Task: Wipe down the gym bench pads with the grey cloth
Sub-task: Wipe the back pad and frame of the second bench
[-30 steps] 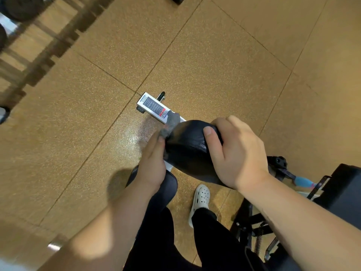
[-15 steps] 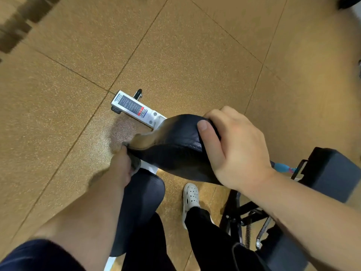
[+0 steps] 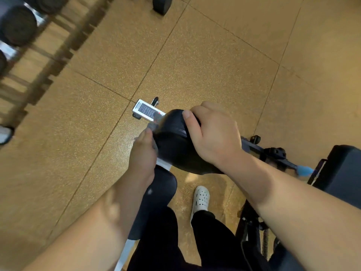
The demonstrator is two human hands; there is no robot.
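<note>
Step in hand: we judge that we are wiping the left end face of the upper roller pad (image 3: 172, 145), the black cushion raised in front of us.
Hands: well apart, one at each side of that pad. Our right hand (image 3: 214, 135) is curled over its top with the thumb down the near face, clamped on it. Our left hand (image 3: 142, 155) lies with fairly straight fingers against the end face; the thumb is hidden.
Cloth: the grey cloth (image 3: 156, 118) sits between our left fingers and the pad's end, with a bunched corner poking out above the fingertips.
Doing it well: we should hold the pad firm with the right hand so it cannot spin, press the cloth flat instead of bunched, and sweep round the whole end and its rim.
Left to wipe, as we judge it: the strip under the right palm, the lower roller pad (image 3: 158, 194) beneath our left forearm, and the seat pad (image 3: 345, 169) at far right.
Around: the white labelled frame foot (image 3: 144, 110) on the speckled floor (image 3: 214, 55), a blue-tipped pin (image 3: 304, 170), a spring (image 3: 264, 243), our white shoe (image 3: 202, 196), and a blurred dumbbell rack (image 3: 17, 22) upper left.
In the way: our own right hand covers part of the pad; the pin juts out near the right wrist.
</note>
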